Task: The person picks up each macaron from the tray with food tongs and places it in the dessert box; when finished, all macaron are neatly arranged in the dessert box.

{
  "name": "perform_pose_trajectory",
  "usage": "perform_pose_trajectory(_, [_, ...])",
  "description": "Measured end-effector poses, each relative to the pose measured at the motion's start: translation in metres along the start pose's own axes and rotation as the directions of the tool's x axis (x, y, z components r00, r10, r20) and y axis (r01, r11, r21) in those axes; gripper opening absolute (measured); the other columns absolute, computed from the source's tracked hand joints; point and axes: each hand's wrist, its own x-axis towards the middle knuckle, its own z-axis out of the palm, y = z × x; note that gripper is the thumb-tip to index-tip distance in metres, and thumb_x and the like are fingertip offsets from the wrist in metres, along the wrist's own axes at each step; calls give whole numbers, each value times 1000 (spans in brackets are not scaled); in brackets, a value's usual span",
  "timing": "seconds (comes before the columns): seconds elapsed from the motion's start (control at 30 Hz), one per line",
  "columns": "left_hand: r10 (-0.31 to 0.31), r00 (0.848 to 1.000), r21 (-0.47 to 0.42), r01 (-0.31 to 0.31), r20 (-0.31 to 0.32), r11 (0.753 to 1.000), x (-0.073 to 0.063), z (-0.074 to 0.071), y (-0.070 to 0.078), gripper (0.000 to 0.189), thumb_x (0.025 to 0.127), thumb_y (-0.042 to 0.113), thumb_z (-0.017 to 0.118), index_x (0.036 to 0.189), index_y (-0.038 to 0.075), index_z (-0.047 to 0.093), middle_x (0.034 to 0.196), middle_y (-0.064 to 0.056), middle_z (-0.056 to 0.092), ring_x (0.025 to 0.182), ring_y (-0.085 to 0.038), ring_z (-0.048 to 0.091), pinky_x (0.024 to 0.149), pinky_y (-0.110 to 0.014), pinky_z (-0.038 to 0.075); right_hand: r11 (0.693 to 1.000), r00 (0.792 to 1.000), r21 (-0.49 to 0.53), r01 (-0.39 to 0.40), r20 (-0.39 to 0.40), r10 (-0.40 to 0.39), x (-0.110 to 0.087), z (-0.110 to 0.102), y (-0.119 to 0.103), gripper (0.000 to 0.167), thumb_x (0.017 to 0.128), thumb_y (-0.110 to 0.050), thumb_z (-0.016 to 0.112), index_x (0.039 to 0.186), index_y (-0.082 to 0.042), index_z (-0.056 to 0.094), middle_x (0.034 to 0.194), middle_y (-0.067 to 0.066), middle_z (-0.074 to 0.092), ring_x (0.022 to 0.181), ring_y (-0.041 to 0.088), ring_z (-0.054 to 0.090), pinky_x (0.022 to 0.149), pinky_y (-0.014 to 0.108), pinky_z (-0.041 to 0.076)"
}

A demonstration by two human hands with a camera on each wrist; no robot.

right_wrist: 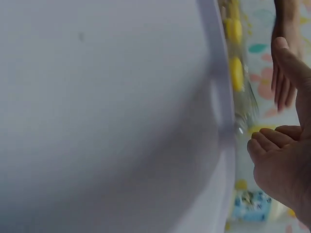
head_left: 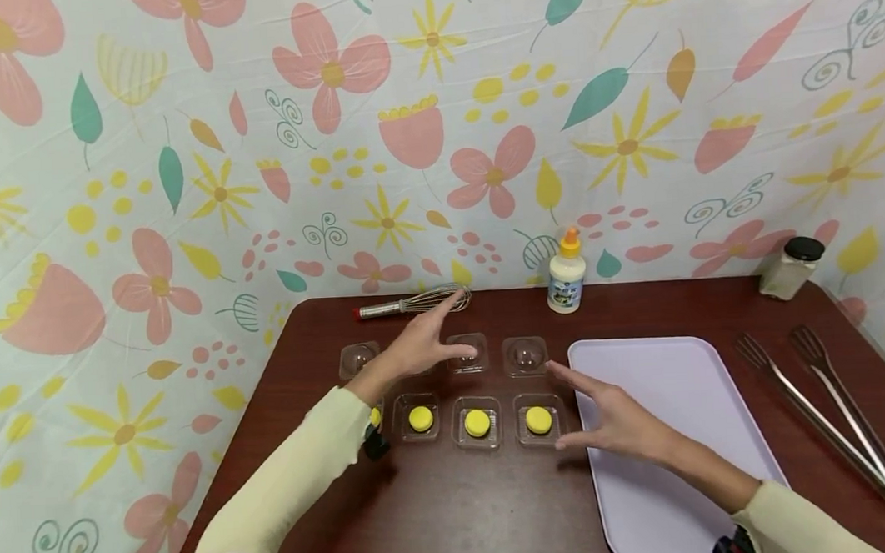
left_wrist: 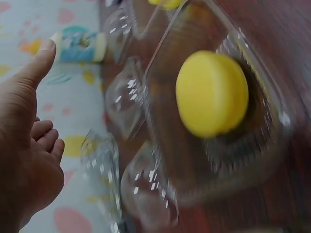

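My left hand (head_left: 422, 344) hovers over the back row of clear domed lids (head_left: 525, 354), thumb spread from the fingers and nothing held. It partly covers the row. In front, several clear plastic boxes stand in a line, each with a yellow macaron (head_left: 538, 420) inside; my left forearm overlaps the leftmost. In the left wrist view one macaron (left_wrist: 211, 93) sits in its open box (left_wrist: 187, 191). My right hand (head_left: 618, 418) is held over the left edge of the lilac tray (head_left: 678, 465), fingers and thumb apart, beside the rightmost box. It holds nothing.
A whisk (head_left: 414, 302) lies at the back edge, with a white bottle with an orange nozzle (head_left: 566, 274) to its right. A black-capped jar (head_left: 791, 268) stands at the back right corner. Metal tongs (head_left: 856, 422) lie right of the tray. A floral cloth (head_left: 480, 141) hangs behind.
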Motion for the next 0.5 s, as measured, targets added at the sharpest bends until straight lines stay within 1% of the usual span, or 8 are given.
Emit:
perform_pose_trajectory(0.1, [3,999,20,-4,49,1000,16,16,4,106,93,42,84,172,21,17,174,-4,27,156,-28,34,123,-48,34,1000,1000,3,20,13,-20,3,8,1,102,74,-27,100,153,10,47,152,25,56,136,46,56,113,19,38])
perform_pose_trajectory(0.17, [11,996,52,-16,85,999,25,27,6,105,93,42,84,172,18,19,174,-5,28,155,-28,36,123,-48,36,999,999,15,31,17,-32,4,12,2,100,74,-25,100,152,10,48,151,25,57,134,45,58,113,25,43])
perform_pose_trajectory(0.23, [16,993,103,-28,121,994,32,36,8,105,92,43,84,171,14,22,172,-7,32,152,-28,41,121,-46,39,999,999,23,28,19,-28,4,15,2,98,75,-25,100,151,10,50,149,24,59,132,43,60,112,28,45])
perform_pose_trajectory(0.3, [14,988,164,-40,156,986,37,44,10,104,92,47,83,171,13,23,171,-7,35,149,-28,45,119,-45,41,1000,1000,25,16,27,-17,4,16,3,96,75,-23,100,151,9,51,148,23,60,131,43,61,111,31,47])
perform_pose_trajectory(0.37, [3,983,212,-43,185,976,42,50,13,104,92,50,82,170,12,25,170,-6,37,149,-27,45,118,-44,42,1000,999,25,12,34,-13,4,18,3,95,75,-23,100,150,9,52,147,23,61,130,42,62,109,36,50])
perform_pose_trajectory(0.5, [-19,977,274,-40,211,961,48,58,18,101,92,54,81,169,14,30,168,-3,40,151,-24,43,119,-42,41,999,999,32,28,40,-29,5,19,4,94,74,-20,100,149,10,52,144,23,63,127,41,64,104,47,53])
